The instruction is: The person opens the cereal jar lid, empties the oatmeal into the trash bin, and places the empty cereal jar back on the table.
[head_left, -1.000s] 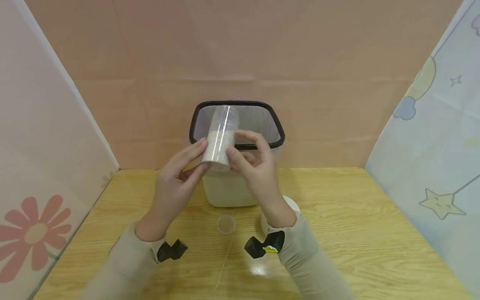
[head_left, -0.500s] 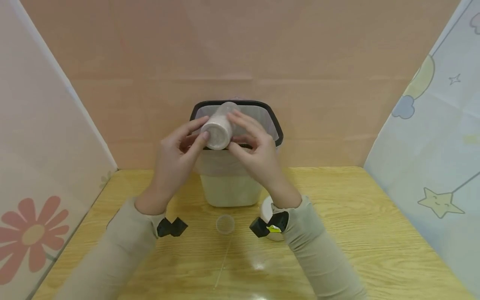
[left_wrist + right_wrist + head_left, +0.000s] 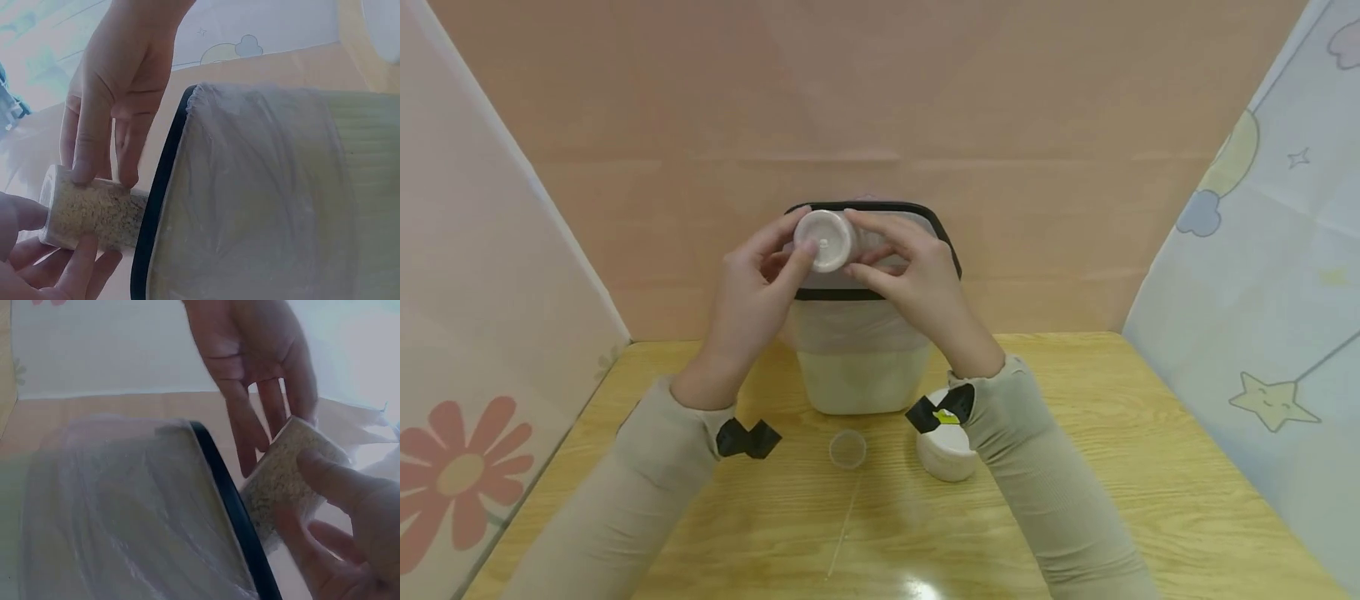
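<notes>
A clear plastic jar [image 3: 823, 242] with pale, flaky bits inside is tipped over the bin [image 3: 865, 367], its base facing me in the head view. My left hand [image 3: 745, 287] grips the jar near its base, thumb on the bottom. From the other side, the fingers of my right hand [image 3: 925, 275] hold the jar's wall. Both wrist views show the bits in the jar [image 3: 94, 212] behind the bin's black rim [image 3: 234, 506]. The jar's mouth is hidden in every view.
A pale plastic liner [image 3: 850, 321] hangs over the bin's rim. On the table in front lie a small clear round lid [image 3: 847, 449] and a thin clear strip [image 3: 842, 533]. Near my right wrist stands a white round tub [image 3: 946, 454]. Printed cloths surround the table [image 3: 1060, 400].
Both hands have lifted the jar and tipped it away, so its base has swung up from facing down to facing me. The lid and strip have stayed put.
</notes>
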